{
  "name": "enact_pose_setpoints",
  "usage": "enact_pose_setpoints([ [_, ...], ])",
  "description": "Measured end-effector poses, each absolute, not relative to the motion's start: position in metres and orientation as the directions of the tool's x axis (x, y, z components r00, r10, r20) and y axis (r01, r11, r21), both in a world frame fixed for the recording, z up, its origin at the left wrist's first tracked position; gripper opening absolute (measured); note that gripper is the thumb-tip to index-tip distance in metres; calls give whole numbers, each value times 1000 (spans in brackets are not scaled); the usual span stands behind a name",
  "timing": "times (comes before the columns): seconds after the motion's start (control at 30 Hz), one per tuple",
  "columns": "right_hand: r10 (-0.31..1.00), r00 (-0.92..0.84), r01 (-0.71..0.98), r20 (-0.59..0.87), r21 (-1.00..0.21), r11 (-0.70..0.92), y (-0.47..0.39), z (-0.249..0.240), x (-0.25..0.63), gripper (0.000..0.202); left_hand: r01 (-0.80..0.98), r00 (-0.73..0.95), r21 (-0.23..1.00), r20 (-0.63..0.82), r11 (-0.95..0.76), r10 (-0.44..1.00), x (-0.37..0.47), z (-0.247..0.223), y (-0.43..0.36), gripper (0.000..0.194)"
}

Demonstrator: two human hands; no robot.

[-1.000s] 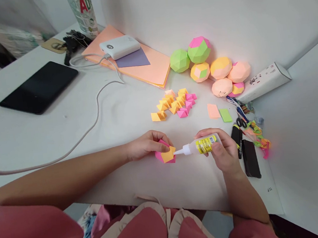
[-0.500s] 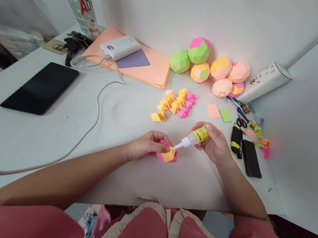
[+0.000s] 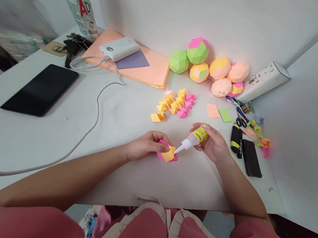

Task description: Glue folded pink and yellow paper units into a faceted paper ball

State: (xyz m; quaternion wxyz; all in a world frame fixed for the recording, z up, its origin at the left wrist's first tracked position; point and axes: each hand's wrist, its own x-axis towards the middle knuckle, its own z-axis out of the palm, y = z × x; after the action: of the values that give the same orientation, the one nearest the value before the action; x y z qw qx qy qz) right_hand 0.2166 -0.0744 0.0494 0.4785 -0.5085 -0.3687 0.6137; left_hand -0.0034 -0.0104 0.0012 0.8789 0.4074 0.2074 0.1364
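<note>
The left hand point(image 3: 147, 145) pinches a paper piece point(image 3: 168, 156) over the table point(image 3: 143, 182), its thumb point(image 3: 160, 147) hiding part; the right hand point(image 3: 215, 143) grips a bottle point(image 3: 197, 136), nozzle point(image 3: 179, 149) at the piece. Folded units point(image 3: 163, 105) lie beyond, balls point(image 3: 198, 51) farther back, scissors point(image 3: 241, 123) rightward.

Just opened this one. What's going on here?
A person is working with folded paper on a white table. The left hand holds a pink and orange folded-paper piece, while the right hand tilts a yellow-labelled glue bottle, its nozzle at the piece's edge. Whether any glue is coming out is too small to tell. Beyond the hands lie small folded paper units, with multicoloured faceted paper balls farther back.
</note>
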Motion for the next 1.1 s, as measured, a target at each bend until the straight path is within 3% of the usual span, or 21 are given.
enact_pose_setpoints([
  [0.27, 960, -26, -152, -280, -948, -281, -75, 50, 215, 27, -95, 883, 771, -227, 630, 411, -4, -3, -10, 8],
  [0.4, 950, -29, -216, -312, -926, -311, -73, 53, 219, 29, -111, 876, 754, -233, 648, 421, -3, -4, -10, 9],
  [0.63, 976, 151, -339, -158, -936, -99, -59, 46, 231, 20, -152, 887, 703, -213, 695, 409, -5, -5, -8, 10],
  [0.73, 960, 265, -178, -92, -983, -45, -54, 32, 236, 30, -151, 883, 696, -224, 702, 412, -5, -7, -8, 11],
  [0.8, 922, 387, 94, 2, -995, -38, -52, 21, 240, 32, -145, 878, 694, -239, 705, 415, -4, -7, -7, 13],
  [0.87, 879, 455, 472, 144, -876, -101, -52, 12, 243, 29, -136, 873, 693, -254, 708, 416, -5, -8, -7, 15],
  [0.93, 875, 416, 759, 248, -624, -185, -52, 6, 244, 23, -131, 871, 692, -261, 709, 415, -5, -8, -7, 15],
  [1.0, 902, 349, 889, 256, -395, -231, -53, 3, 245, 18, -129, 873, 692, -260, 710, 412, -5, -8, -6, 14],
  [1.1, 925, 324, 934, 198, -220, -280, -57, 3, 244, 13, -130, 873, 688, -262, 714, 411, -5, -8, -6, 13],
])
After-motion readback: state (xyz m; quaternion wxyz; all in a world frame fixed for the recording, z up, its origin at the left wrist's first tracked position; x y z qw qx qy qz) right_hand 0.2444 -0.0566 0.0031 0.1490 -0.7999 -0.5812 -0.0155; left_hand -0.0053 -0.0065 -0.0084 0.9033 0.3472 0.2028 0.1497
